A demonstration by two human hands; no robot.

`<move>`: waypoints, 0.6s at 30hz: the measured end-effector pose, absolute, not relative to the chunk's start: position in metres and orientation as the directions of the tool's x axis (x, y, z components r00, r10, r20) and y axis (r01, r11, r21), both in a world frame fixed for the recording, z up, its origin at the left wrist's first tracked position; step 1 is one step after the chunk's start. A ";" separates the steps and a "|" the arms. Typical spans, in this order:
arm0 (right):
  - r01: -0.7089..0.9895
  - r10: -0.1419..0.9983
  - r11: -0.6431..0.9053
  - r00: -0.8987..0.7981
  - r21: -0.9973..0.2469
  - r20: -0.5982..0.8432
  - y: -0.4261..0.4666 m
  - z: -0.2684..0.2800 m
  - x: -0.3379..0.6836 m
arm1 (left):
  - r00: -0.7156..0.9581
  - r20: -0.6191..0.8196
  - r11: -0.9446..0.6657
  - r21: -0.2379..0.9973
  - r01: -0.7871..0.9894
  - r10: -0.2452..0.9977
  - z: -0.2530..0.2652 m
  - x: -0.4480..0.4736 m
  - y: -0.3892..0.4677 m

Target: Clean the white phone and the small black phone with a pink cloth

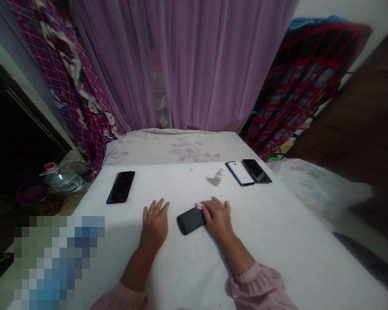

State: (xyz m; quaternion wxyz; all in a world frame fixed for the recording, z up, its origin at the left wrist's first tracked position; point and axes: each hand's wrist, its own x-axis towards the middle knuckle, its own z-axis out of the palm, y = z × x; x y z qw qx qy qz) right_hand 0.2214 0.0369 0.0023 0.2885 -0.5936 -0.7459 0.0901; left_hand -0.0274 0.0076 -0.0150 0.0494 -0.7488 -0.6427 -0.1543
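From the head view, a dark phone (190, 221), glossy and round-cornered, lies on a matte white sheet (265, 237) between the hands; the right hand (219, 218), fingers bent, grips a soft pink rag (199, 206) at its edge; the left hand (155, 226) rests on the fabric, fingers open and spread; a small rounded bottle (218, 177) stands beyond.

A purple curtain (207, 64) hangs across the back, with a magenta checked cloth (67, 73) to its left. Below that cloth stands a clear plastic jug (64, 178) with a red cap. A pale cloth with flowers (142, 148) lies before the curtain. On the right hangs a red and black blanket (310, 82), near a brown panel (365, 99).
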 end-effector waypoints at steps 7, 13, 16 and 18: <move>0.833 0.938 0.285 -0.142 -0.474 0.315 0.038 0.000 0.223 | 0.089 0.321 -0.142 0.144 0.979 0.943 -0.012 -0.022 0.006; 0.842 0.931 0.299 -0.154 -0.449 0.332 0.039 -0.002 0.225 | 0.090 0.319 -0.145 0.153 0.977 0.943 -0.012 -0.023 0.006; 0.837 0.936 0.290 -0.146 -0.464 0.322 0.038 0.000 0.223 | 0.111 0.306 -0.163 0.149 0.975 0.945 -0.012 -0.024 0.006; 0.834 0.939 0.282 -0.138 -0.474 0.316 0.038 0.001 0.222 | 0.107 0.310 -0.157 0.143 0.977 0.945 -0.011 -0.024 0.005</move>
